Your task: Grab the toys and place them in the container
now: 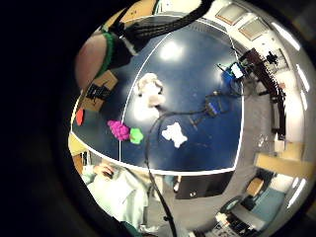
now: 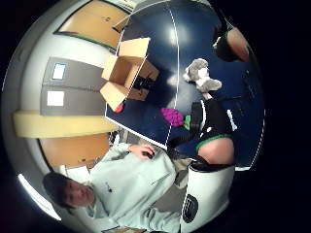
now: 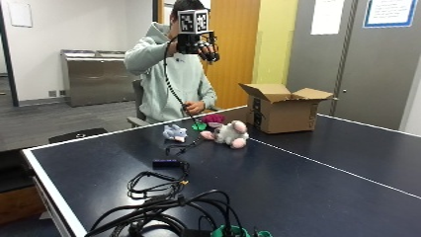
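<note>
Dark blue table (image 3: 283,173) with white lines fills the outside view; a person seated behind it holds the gloved right hand (image 3: 200,47) raised at face height, well above the toys, its fingers hard to read, so I cannot tell whether they are curled or straight; the bare hand (image 3: 194,106) rests at the table's edge. An open cardboard box (image 3: 283,112) stands beside a white-and-pink plush (image 3: 227,133), a small grey plush (image 3: 174,132), a magenta toy (image 3: 212,118) and a green toy (image 3: 198,126); cables (image 3: 158,185) lie nearer the camera. From the little-finger side, the magenta and green toys sit touching near the table's edge; from the thumb side, the box shows nothing inside.
</note>
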The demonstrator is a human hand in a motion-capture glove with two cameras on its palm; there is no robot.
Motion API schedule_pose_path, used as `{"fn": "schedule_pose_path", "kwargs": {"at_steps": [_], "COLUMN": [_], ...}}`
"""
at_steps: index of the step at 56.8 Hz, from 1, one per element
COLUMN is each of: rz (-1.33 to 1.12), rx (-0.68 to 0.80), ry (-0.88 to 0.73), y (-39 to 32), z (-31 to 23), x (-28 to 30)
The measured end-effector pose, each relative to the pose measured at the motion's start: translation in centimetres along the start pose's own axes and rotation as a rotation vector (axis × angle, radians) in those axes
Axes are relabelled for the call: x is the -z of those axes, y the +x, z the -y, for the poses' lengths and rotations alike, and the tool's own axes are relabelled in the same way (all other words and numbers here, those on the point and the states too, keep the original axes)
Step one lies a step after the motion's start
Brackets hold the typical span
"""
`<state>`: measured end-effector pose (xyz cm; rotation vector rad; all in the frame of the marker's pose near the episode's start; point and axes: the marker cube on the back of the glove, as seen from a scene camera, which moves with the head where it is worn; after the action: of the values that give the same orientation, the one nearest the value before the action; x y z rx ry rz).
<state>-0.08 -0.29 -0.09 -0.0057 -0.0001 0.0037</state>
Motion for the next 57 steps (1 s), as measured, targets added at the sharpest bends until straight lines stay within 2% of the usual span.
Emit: {"fn": "schedule_pose_path", "kwargs": {"at_steps": [12, 21, 34, 46, 51, 57], "rz": [-0.017, -0.014, -0.070, -0.150, -0.204, -0.152], "rx": [-0.073, -0.111, -0.163, -0.330, -0.370, -0.367], "ry": [-0.017, 0.066, 0.090, -0.104, -0.172, -0.060], "y": [0.1, -0.4, 1.0, 2.3, 2.9, 3.5], "z": [4.0, 7.2, 12.3, 14.8, 14.6, 14.5], "x": [-0.6, -3.0, -13.3, -25.9, -29.4, -30.4]}}
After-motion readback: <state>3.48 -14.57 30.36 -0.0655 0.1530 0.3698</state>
